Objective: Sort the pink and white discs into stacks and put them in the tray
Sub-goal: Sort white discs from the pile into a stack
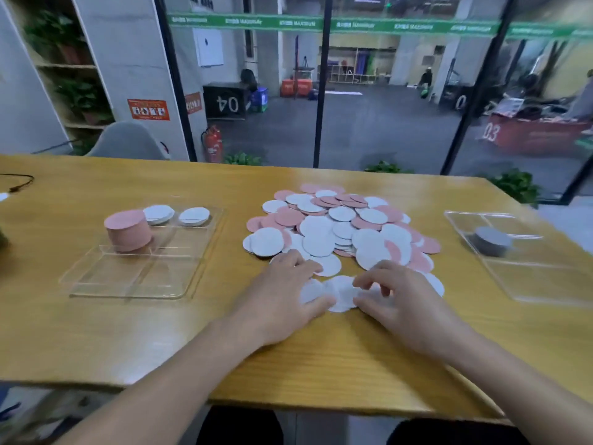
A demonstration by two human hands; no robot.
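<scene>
A loose pile of pink and white discs [340,226] covers the middle of the wooden table. At its near edge a few white discs [340,293] lie between my hands. My left hand [282,293] rests on them from the left, fingers spread and thumb touching one. My right hand [398,297] touches them from the right with bent fingers. A clear divided tray [96,277] at the left holds a tall pink stack [128,229] and two low white stacks [158,214] in its far compartments.
A second clear tray [545,277] at the right holds a short grey stack [492,240]. A black cable [19,183] lies at the far left of the table. A grey chair [128,141] stands behind the table, in front of glass walls.
</scene>
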